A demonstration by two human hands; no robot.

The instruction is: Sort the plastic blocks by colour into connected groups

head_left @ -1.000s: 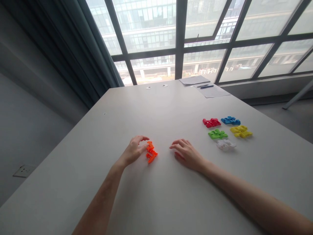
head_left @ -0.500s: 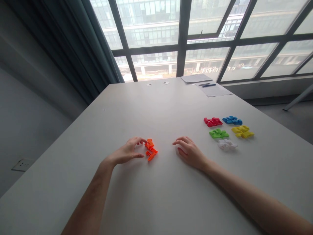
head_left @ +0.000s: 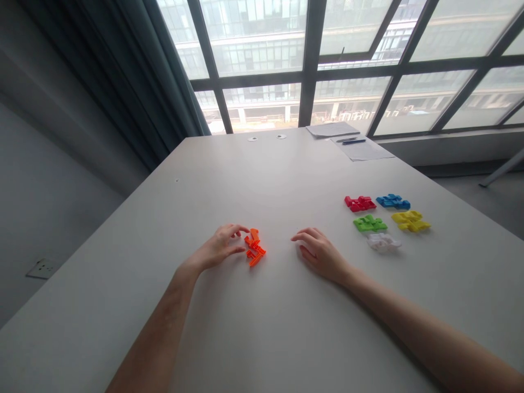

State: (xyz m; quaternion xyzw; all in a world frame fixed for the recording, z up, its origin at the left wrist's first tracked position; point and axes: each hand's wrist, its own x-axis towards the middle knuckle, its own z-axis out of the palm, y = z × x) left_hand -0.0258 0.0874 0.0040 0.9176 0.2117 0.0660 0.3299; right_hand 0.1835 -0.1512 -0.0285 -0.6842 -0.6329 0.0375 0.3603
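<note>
Several small orange plastic pieces (head_left: 255, 248) lie in a loose cluster on the white table (head_left: 262, 327). Just left of them is my left hand (head_left: 223, 245), its thumb and fingers apart, the fingertips close to the cluster's left edge; whether they touch it I cannot tell. My right hand (head_left: 317, 250) rests on the table to the right of the orange pieces, fingers loosely bent and spread, holding nothing. Beyond it to the right sit groups of similar pieces: red (head_left: 360, 203), blue (head_left: 393, 201), green (head_left: 370, 223), yellow (head_left: 411, 221) and white (head_left: 383, 242).
Sheets of paper (head_left: 370, 151) with pens (head_left: 353, 141) on them lie at the table's far right end. Two round caps (head_left: 281, 136) are set in the far edge. A dark curtain (head_left: 159, 82) and a wall socket (head_left: 43, 268) are on the left; windows stand behind the table.
The camera view has shifted slightly. My left hand has moved a little, staying beside the orange pieces with its fingers apart. My right hand stays resting on the table.
</note>
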